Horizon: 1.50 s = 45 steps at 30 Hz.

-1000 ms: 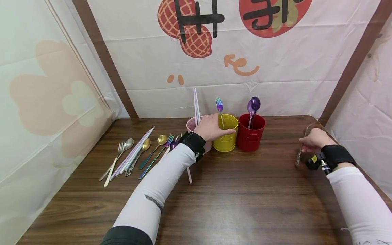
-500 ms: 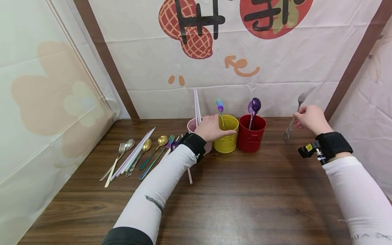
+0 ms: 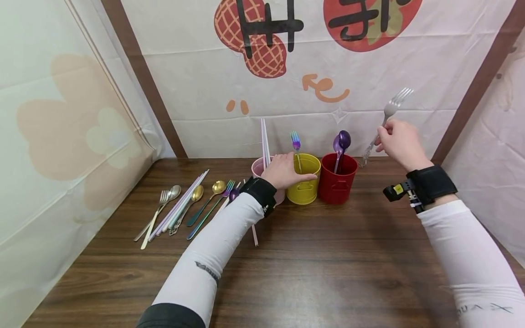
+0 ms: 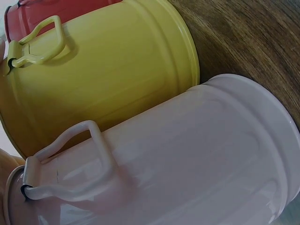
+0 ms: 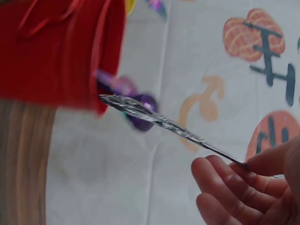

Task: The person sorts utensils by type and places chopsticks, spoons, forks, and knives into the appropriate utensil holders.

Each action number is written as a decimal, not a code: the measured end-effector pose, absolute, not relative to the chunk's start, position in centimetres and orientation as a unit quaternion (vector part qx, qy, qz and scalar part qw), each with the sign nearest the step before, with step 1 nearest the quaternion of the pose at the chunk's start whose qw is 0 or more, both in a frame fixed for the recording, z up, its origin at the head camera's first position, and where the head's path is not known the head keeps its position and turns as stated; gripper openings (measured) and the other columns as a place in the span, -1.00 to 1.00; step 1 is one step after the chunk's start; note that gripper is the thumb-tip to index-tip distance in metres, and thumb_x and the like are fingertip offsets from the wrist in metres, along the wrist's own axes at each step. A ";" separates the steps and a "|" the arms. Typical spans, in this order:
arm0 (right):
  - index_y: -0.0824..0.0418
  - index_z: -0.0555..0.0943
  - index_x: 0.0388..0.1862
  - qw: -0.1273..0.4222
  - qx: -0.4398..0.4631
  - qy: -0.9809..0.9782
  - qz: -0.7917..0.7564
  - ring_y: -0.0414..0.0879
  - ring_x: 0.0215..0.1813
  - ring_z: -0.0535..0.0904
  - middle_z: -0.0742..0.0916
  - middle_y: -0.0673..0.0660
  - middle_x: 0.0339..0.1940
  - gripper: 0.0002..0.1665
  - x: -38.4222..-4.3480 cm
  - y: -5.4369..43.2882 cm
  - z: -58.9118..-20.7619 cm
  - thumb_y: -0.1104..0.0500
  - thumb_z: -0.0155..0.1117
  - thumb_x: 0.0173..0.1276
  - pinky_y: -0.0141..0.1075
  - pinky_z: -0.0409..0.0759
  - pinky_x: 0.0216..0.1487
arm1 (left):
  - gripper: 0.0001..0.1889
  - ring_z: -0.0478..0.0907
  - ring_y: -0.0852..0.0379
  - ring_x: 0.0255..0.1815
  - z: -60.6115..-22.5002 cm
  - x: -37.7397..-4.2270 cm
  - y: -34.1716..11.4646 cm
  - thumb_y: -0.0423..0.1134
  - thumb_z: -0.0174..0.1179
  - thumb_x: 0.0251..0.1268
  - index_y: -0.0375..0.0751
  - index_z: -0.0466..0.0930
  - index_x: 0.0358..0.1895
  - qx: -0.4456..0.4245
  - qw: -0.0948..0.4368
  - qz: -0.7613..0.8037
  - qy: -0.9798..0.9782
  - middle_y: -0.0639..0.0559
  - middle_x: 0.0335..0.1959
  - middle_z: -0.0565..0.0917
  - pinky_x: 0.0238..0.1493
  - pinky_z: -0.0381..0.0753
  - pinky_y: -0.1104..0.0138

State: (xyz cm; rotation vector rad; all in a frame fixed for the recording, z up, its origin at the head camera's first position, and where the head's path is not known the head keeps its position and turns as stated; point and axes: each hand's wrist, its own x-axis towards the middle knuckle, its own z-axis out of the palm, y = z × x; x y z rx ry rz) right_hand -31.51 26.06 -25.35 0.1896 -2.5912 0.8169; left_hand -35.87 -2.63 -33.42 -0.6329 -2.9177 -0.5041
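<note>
My right hand point(image 3: 404, 142) pinches a silver fork point(image 3: 392, 105) by its ornate handle, tines up, in the air to the right of the red bucket point(image 3: 337, 187). In the right wrist view, the handle point(image 5: 161, 121) slants toward that bucket's mouth, thumb and fingertips holding it. Across the tops of the pink bucket point(image 4: 187, 154) and the yellow bucket point(image 3: 302, 193) lies my left hand point(image 3: 283, 172), thumb stretched out along the yellow rim. Chopsticks point(image 3: 264, 141) stand in the pink bucket, a rainbow fork point(image 3: 295, 143) in the yellow one, and purple spoons point(image 3: 343, 140) in the red one.
Left of the buckets, several utensils lie on the wooden table point(image 3: 320, 273): a white-handled fork point(image 3: 155, 221), chopsticks point(image 3: 180, 205), gold spoons point(image 3: 218, 187) and a rainbow fork point(image 3: 213, 209). A printed cloth point(image 3: 197, 68) hangs close behind the buckets.
My right hand has lifted the silver fork from the table's right side and carried it up and leftward toward the red bucket. The left hand has stayed in place.
</note>
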 end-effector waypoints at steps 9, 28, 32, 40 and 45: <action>0.37 0.55 -0.26 0.267 0.138 -0.898 0.320 -0.27 -0.53 0.56 0.73 0.31 -0.37 -0.67 -32.0 21.9 -25.0 0.15 -0.04 0.55 -0.41 0.33 -0.55 | -0.12 0.52 -0.01 -0.02 -33.2 -35.7 -2.5 0.52 0.11 0.02 -0.20 0.38 0.12 -0.215 0.063 -0.167 -0.960 -0.05 -0.09 0.61 0.11 0.45 0.19; 0.34 0.59 -0.17 0.208 0.184 -0.915 0.294 0.04 -0.38 0.60 0.71 0.22 -0.42 -0.71 -33.7 17.5 -30.4 0.14 0.04 0.54 -0.11 0.54 -0.32 | -0.15 0.54 0.03 -0.15 -33.6 -35.9 -2.7 0.53 0.12 0.00 -0.19 0.42 0.04 -0.215 0.073 -0.163 -0.960 -0.01 -0.21 0.62 -0.07 0.52 0.25; 0.30 0.62 -0.21 0.198 0.188 -0.927 0.258 0.03 -0.43 0.51 0.65 0.15 -0.50 -0.72 -34.0 17.0 -31.3 0.12 0.08 0.52 -0.13 0.52 -0.36 | -0.16 0.53 0.04 -0.16 -33.5 -35.8 -2.8 0.52 0.13 0.00 -0.20 0.42 0.04 -0.218 0.073 -0.164 -0.959 0.01 -0.23 0.61 -0.06 0.51 0.24; 0.30 0.68 -0.30 0.160 0.192 -0.939 0.235 0.00 -0.46 0.50 0.67 0.13 -0.52 -0.78 -34.7 16.4 -32.6 0.16 0.22 0.43 -0.15 0.55 -0.37 | -0.16 0.53 0.02 -0.16 -33.3 -35.6 -2.7 0.52 0.13 0.01 -0.22 0.43 0.02 -0.222 0.078 -0.152 -0.960 -0.01 -0.23 0.61 -0.04 0.49 0.21; 0.34 0.72 -0.23 0.148 0.189 -0.939 0.247 0.00 -0.43 0.53 0.72 0.17 -0.43 -0.76 -34.8 16.3 -32.8 0.16 0.25 0.41 -0.13 0.61 -0.30 | -0.13 0.53 0.03 -0.12 -33.4 -35.7 -2.8 0.55 0.10 0.01 -0.21 0.41 0.06 -0.219 0.071 -0.151 -0.961 -0.02 -0.18 0.61 0.04 0.47 0.18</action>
